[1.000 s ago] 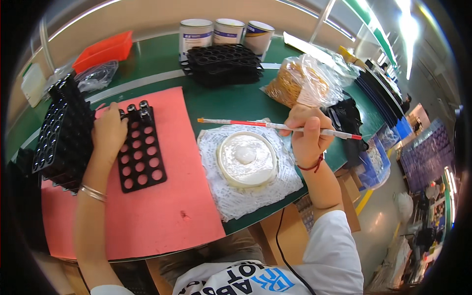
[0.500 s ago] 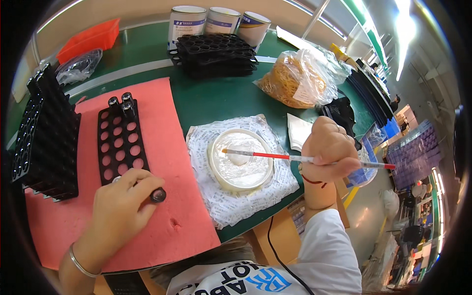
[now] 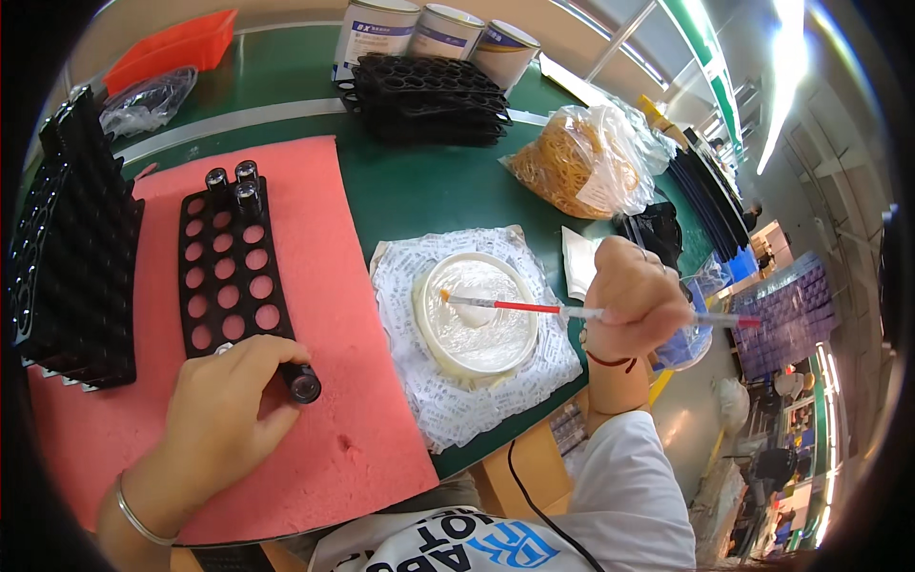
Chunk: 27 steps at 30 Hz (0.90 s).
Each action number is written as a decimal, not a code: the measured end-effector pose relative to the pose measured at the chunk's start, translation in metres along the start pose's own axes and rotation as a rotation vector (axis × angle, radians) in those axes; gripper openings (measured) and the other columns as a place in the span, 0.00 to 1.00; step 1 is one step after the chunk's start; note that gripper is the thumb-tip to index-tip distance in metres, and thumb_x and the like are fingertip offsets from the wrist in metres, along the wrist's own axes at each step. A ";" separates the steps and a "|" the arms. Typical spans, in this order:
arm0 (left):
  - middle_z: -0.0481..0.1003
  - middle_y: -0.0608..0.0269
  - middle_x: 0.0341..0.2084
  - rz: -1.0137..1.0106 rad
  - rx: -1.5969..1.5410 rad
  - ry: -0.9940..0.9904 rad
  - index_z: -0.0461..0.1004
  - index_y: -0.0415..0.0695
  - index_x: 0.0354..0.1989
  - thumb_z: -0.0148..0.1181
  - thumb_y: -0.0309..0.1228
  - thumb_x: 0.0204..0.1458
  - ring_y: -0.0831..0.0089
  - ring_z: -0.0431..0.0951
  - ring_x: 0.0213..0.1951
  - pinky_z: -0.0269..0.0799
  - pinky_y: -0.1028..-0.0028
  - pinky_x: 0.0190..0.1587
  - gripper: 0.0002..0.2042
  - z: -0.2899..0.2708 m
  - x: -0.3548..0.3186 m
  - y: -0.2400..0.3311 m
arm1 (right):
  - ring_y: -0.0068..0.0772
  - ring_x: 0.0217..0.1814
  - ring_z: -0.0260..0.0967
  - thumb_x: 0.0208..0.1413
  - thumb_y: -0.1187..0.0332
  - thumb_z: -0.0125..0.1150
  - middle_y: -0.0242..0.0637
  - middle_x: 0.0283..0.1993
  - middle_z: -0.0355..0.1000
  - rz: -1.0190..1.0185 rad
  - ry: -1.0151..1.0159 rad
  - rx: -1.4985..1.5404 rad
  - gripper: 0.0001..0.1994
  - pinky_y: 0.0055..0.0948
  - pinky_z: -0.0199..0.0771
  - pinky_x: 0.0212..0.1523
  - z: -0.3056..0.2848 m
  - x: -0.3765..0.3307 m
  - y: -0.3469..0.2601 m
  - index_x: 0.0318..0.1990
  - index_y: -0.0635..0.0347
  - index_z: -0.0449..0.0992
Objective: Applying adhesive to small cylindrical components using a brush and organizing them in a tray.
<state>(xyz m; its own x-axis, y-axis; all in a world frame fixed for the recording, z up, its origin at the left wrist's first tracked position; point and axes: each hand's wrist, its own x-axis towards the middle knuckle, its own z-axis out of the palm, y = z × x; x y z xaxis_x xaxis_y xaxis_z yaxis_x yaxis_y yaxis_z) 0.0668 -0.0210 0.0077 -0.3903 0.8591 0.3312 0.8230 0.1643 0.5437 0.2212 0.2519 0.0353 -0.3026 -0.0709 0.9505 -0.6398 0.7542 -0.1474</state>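
Note:
A black rack tray (image 3: 227,272) with rows of round holes lies on a pink foam mat (image 3: 334,400). Several short black cylinders (image 3: 247,195) with shiny ends stand in its far end. At the tray's near right corner, my left hand (image 3: 229,405) has its fingers on another black cylinder (image 3: 304,384), its dark end facing up; the fingers' underside is hidden. My right hand (image 3: 637,297) is closed round a thin brush (image 3: 534,308) with a red and clear handle. The brush tip points left, over a round white dish (image 3: 477,353) covered in clear film.
Under the dish is a printed paper-wrapped pad (image 3: 419,400). Stacked black racks (image 3: 76,257) rise at the left; more black racks (image 3: 429,100) lie before several paint cans (image 3: 376,38). A bag of rubber bands (image 3: 581,162) and a red bin (image 3: 172,48) stand farther back.
The view has shifted slightly. My left thumb has dropped away from the index finger, and more of the black cylinder's side shows. The brush stays over the dish.

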 end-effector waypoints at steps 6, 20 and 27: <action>0.72 0.60 0.28 0.085 -0.055 0.039 0.69 0.42 0.32 0.59 0.19 0.32 0.63 0.74 0.28 0.69 0.73 0.28 0.14 0.004 0.001 -0.003 | 0.22 0.10 0.42 0.61 0.60 0.34 0.28 0.07 0.50 0.391 0.234 0.303 0.23 0.25 0.42 0.16 -0.003 0.004 0.014 0.12 0.56 0.54; 0.71 0.74 0.24 -0.435 -0.887 0.036 0.72 0.39 0.31 0.65 0.26 0.38 0.90 0.55 0.22 0.51 0.87 0.23 0.12 -0.003 -0.006 -0.007 | 0.25 0.17 0.57 0.56 0.56 0.45 0.32 0.17 0.58 0.791 0.367 0.596 0.14 0.21 0.58 0.18 0.011 0.002 0.021 0.28 0.58 0.61; 0.71 0.69 0.28 -0.398 -1.015 0.049 0.70 0.39 0.32 0.64 0.25 0.41 0.86 0.68 0.32 0.64 0.86 0.32 0.11 0.007 -0.009 -0.010 | 0.27 0.18 0.63 0.55 0.59 0.50 0.41 0.19 0.65 0.665 0.084 0.582 0.15 0.20 0.63 0.20 0.016 -0.002 0.006 0.27 0.61 0.60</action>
<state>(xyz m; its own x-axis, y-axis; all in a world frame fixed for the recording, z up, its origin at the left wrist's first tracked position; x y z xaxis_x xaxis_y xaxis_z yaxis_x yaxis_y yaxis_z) 0.0648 -0.0272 -0.0060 -0.5877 0.8091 0.0083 -0.0815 -0.0694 0.9943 0.2067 0.2459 0.0284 -0.7012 0.3292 0.6324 -0.6151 0.1692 -0.7701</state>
